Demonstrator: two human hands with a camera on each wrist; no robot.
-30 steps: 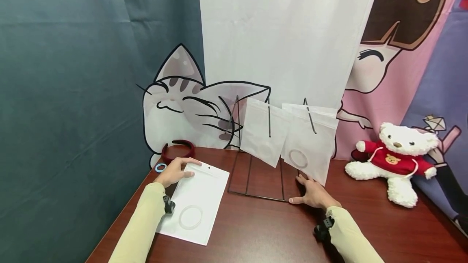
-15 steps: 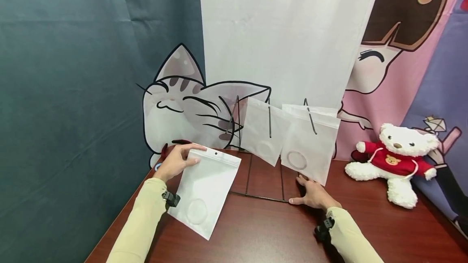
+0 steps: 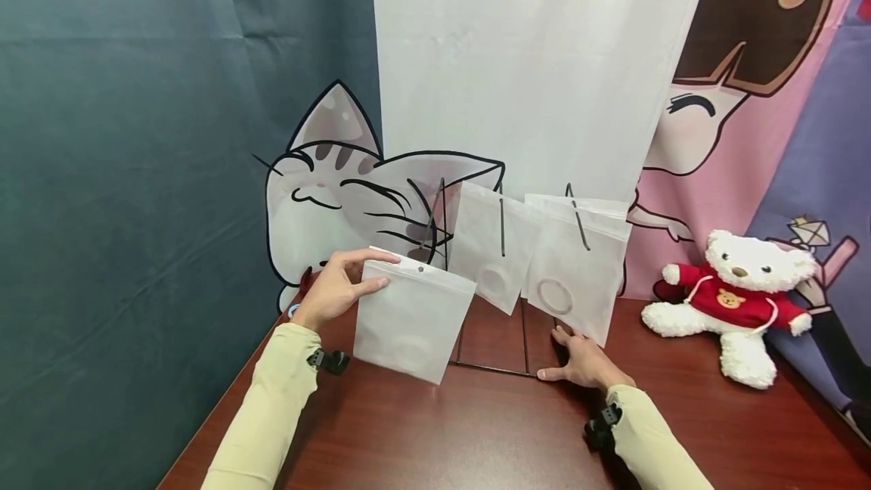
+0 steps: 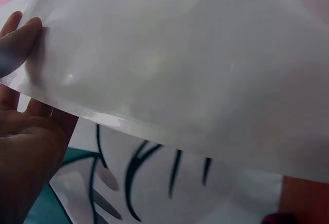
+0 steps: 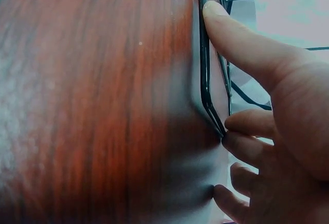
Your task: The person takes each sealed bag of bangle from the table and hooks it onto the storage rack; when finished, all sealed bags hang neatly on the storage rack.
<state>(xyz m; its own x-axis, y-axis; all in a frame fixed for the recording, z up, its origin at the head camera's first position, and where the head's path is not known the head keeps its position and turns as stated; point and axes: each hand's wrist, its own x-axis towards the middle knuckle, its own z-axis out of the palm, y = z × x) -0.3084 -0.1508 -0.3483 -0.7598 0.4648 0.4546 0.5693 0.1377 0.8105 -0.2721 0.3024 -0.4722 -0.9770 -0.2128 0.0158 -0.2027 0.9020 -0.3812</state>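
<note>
My left hand [image 3: 335,287] pinches a white zip bag [image 3: 415,320] by its top left corner, thumb in front. The bag hangs raised over the table, a punched hole in its top strip and a faint ring shape near its bottom. In the left wrist view the bag [image 4: 169,64] fills most of the picture. To the right stands a black wire display rack [image 3: 490,368], where similar bags hang on the middle hook [image 3: 502,225] and the right hook [image 3: 578,218]. My right hand [image 3: 587,361] holds the rack's front right base corner, thumb on the wire [image 5: 204,64].
A white teddy bear [image 3: 738,297] in a red hoodie sits at the right. Behind my left hand, a dark red headband [image 3: 305,280] and a light blue ring [image 3: 293,310] show partly. Printed curtains [image 3: 544,82] hang behind the brown table [image 3: 490,437].
My left hand has lifted the zip bag off the table, moving it up and right toward the rack. It now hangs more upright. The right hand stays on the rack's base.
</note>
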